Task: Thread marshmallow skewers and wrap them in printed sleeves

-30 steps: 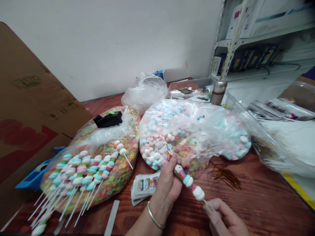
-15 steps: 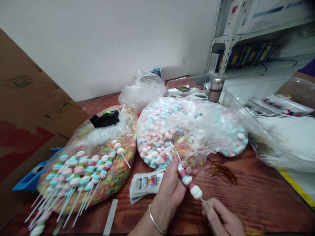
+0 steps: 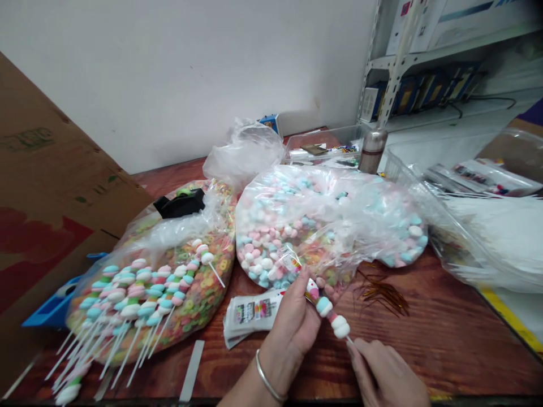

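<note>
My left hand (image 3: 292,328), with a metal bangle on the wrist, pinches a small clear wrapper (image 3: 292,261) over the top of a marshmallow skewer (image 3: 328,314). The skewer carries pink, blue and white pieces. My right hand (image 3: 384,376) grips the white stick at its lower end. Both hands hover above the wooden table (image 3: 445,345), just in front of a clear bag of pastel marshmallows (image 3: 322,220).
A bag of colourful cereal rings (image 3: 186,282) lies at left with several finished skewers (image 3: 139,294) on top and a black tape dispenser (image 3: 180,203). A stack of small printed bags (image 3: 252,314), gold twist ties (image 3: 382,294), a cardboard box (image 3: 46,186), clear tubs and a metal shelf surround them.
The wrapper has slid a little further down over the skewer's top between my hands. The view has shifted slightly; the bags and piles stay put.
</note>
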Action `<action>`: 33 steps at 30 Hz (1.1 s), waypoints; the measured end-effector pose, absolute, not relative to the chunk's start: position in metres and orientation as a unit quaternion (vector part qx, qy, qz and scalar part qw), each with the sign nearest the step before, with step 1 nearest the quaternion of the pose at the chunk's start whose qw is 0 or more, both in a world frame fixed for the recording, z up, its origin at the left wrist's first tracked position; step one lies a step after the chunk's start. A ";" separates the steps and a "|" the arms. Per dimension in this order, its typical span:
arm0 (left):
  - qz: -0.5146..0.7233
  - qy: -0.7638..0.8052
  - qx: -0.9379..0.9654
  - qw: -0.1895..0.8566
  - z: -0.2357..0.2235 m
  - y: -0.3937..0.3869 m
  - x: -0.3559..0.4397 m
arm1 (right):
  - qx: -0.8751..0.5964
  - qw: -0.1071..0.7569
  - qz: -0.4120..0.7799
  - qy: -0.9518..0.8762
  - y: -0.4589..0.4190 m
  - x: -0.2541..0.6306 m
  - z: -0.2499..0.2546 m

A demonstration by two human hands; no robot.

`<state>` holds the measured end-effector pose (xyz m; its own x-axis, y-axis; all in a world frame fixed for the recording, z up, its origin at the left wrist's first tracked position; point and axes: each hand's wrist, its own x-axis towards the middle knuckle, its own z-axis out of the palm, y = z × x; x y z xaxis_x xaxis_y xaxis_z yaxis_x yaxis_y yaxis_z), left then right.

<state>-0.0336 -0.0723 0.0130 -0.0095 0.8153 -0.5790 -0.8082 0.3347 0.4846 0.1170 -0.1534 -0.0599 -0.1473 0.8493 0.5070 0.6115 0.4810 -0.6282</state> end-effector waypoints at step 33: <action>0.632 0.381 -0.027 0.674 0.012 -0.063 -0.043 | -0.481 0.421 0.660 -0.395 -0.158 0.100 -0.054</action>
<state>-0.0434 -0.0626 0.0123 -0.0899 0.8317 -0.5479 -0.8727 0.1993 0.4457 0.0999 -0.1583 -0.0540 -0.1828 0.9359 -0.3010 -0.1757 -0.3323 -0.9267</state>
